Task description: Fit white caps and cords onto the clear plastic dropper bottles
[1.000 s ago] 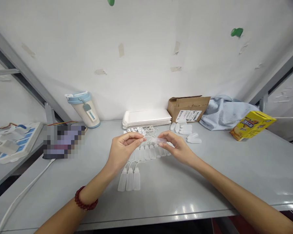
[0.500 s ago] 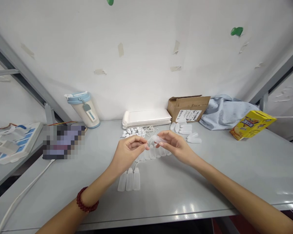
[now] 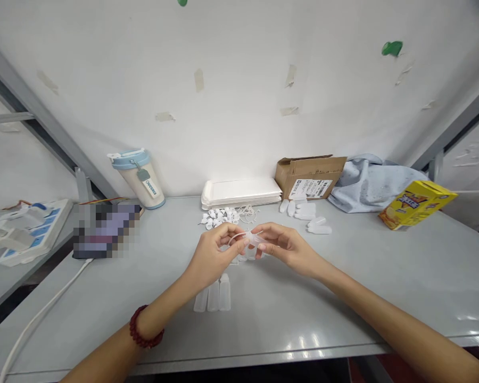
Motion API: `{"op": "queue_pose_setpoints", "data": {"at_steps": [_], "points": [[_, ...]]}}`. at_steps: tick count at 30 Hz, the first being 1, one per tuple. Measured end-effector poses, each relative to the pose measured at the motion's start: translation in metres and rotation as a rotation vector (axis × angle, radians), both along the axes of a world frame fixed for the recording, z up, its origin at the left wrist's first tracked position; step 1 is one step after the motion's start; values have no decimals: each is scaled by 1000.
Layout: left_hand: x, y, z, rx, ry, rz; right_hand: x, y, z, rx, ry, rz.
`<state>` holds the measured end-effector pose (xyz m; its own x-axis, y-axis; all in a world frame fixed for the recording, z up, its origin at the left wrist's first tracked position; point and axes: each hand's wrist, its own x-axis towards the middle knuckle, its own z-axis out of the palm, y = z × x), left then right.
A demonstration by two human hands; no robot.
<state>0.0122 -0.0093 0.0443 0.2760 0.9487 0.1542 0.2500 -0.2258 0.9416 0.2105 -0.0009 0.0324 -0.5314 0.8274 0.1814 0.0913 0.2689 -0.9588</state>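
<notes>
A small translucent plastic bottle (image 3: 257, 239) is held above the table between my two hands. My right hand (image 3: 291, 248) is closed around its body, thumb on the near side. At the neck end, my left hand (image 3: 214, 251) pinches a thin white cord (image 3: 234, 234), which arcs up beside the fingers. Whether the cord circles the neck is hidden by the fingertips. Behind and under the hands lie more bottles, mostly covered. Nearer me, several similar bottles (image 3: 213, 296) lie side by side. Small white caps (image 3: 219, 217) and a tangle of white cords (image 3: 247, 214) lie beyond my hands.
Loose bottles (image 3: 305, 209) lie at the back right before a cardboard box (image 3: 313, 178). Flat white boxes (image 3: 241, 191) are stacked against the wall. A tumbler (image 3: 139, 178), blurred phone (image 3: 106, 231) and power strip (image 3: 40, 234) stand left; blue cloth (image 3: 371, 181) and a yellow carton (image 3: 417, 205) right.
Both hands have come closer together, and my right hand has dropped slightly with the bottle. The cord now shows as a loop above my left fingers.
</notes>
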Motion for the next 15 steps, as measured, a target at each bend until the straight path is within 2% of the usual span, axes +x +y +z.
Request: {"op": "queue_pose_setpoints", "data": {"at_steps": [9, 15], "points": [[0, -2, 4, 4, 96, -47, -1, -4, 4, -32, 20, 28], [-1, -2, 6, 6, 123, -31, -4, -6, 4, -7, 2, 5]]}}
